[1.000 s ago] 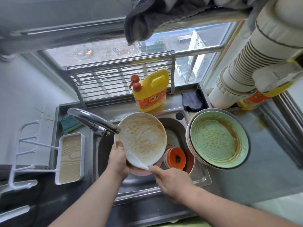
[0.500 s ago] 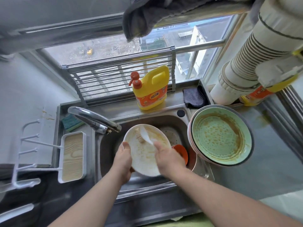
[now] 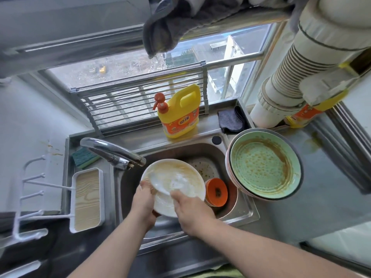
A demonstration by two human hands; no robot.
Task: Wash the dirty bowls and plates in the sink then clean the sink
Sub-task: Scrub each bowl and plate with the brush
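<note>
Over the stainless-steel sink (image 3: 236, 215), my left hand (image 3: 143, 199) grips the near-left rim of a round white plate (image 3: 180, 177) streaked with brown sauce, fingers curled under it and thumb on top, tilting it beneath the chrome tap (image 3: 112, 151). My right hand (image 3: 190, 207) has its grip closed on a white spoon-like scraper (image 3: 158, 182), working it across the plate's face, where a pale lather shows; I cannot tell whether water is running. By my judgement the washing is barely under way. This first plate is only half scrubbed. A small orange bowl (image 3: 215, 190) sits in the basin just right of it. A stack of dirty dishes topped by a sauce-ringed green plate (image 3: 263, 167) leans at the sink's right edge against the counter (image 3: 331, 187). The yellow detergent jug with its orange pump (image 3: 179, 112) stands on the ledge behind. The sink itself remains to be cleaned.
</note>
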